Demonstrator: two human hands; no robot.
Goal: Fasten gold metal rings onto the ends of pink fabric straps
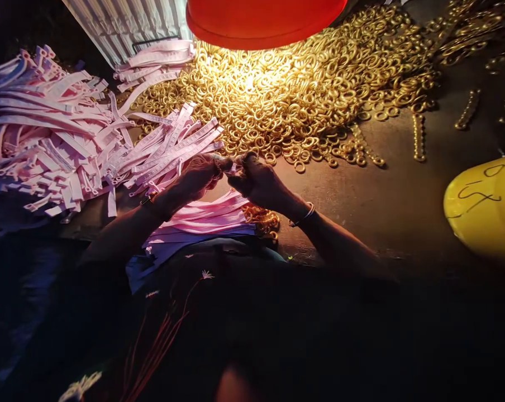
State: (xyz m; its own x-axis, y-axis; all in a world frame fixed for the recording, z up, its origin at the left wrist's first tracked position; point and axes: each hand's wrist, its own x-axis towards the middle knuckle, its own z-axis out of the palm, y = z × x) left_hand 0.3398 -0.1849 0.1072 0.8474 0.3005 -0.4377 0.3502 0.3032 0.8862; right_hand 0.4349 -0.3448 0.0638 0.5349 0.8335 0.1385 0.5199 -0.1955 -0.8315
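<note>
My left hand (pixel 198 177) is closed, its fingertips pinching the end of a pink zipper (pixel 233 167). Right against it, the fingers of my right hand (pixel 258 181) are also pinched together; what they hold is hidden in shadow. Below both hands lies a stack of pink zippers (pixel 206 215), with gold rings (pixel 267 220) at its right end. Just beyond my fingertips spreads a large heap of loose gold rings (pixel 286 106). A smaller bunch of pink zippers (pixel 177 145) lies beside my left hand.
A big pile of pink zippers (pixel 47 134) covers the table's left side. Overhead, a red lampshade (pixel 265 22) hangs low over the rings. A yellow rounded object (pixel 487 206) with black writing stands at right. Short ring chains (pixel 419 137) lie on the dark tabletop (pixel 361 195).
</note>
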